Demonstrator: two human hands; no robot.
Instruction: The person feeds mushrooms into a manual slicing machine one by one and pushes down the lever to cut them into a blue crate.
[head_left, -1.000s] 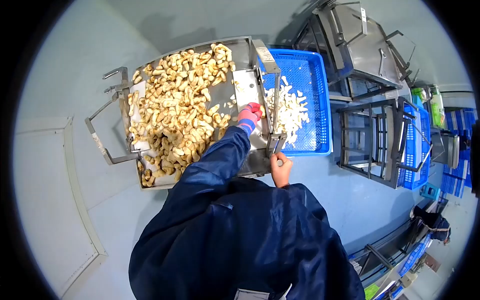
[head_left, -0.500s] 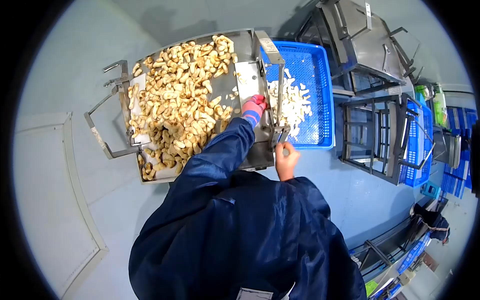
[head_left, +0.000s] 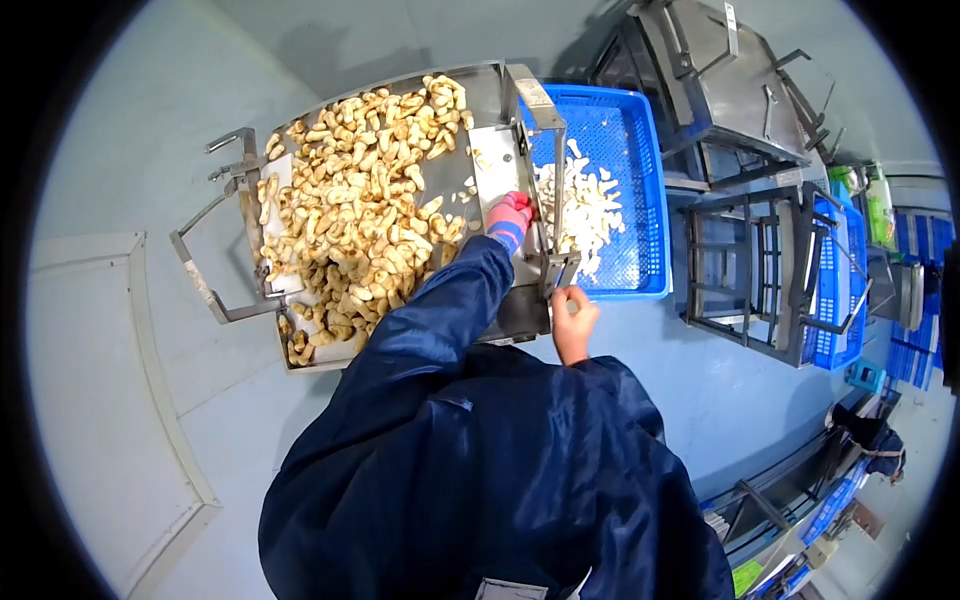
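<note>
My left hand (head_left: 510, 218), in a pink glove with a striped cuff, lies with bent fingers on the white board (head_left: 491, 160) at the right side of a metal table. Whatever its fingers hold is hidden. My bare right hand (head_left: 574, 318) is closed around the near end of a metal lever (head_left: 562, 268), just below the table's right corner. To the left of my gloved hand spreads a large heap of cream-and-brown pieces that look like mushrooms (head_left: 365, 190). Across the metal bar, white cut pieces (head_left: 590, 215) lie in a blue crate (head_left: 640, 190).
A metal frame (head_left: 543, 105) rises between the table (head_left: 487, 90) and the blue crate. Metal stands (head_left: 745, 265) and another blue crate (head_left: 838, 290) are at the right. A white door panel (head_left: 95, 400) is on the left. Dark-clothed shapes and equipment show at the lower right.
The view has shifted very slightly. Both hands keep nearly the same places; the heap and the white pieces look the same.
</note>
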